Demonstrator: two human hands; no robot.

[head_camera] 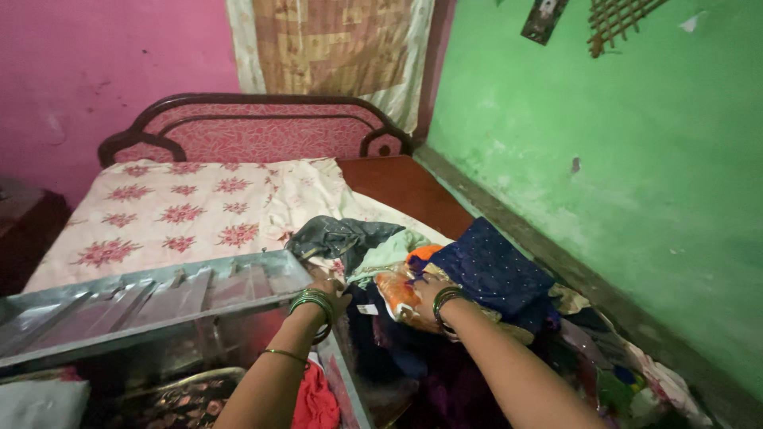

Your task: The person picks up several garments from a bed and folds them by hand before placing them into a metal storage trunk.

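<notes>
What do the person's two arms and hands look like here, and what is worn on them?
Both forearms are bare, with no sleeves in view. The left hand has a stack of green bangles at the wrist and one thin gold-coloured bangle further up the forearm. The right hand has a few dark green bangles at the wrist. No rings or watch can be made out.
</notes>
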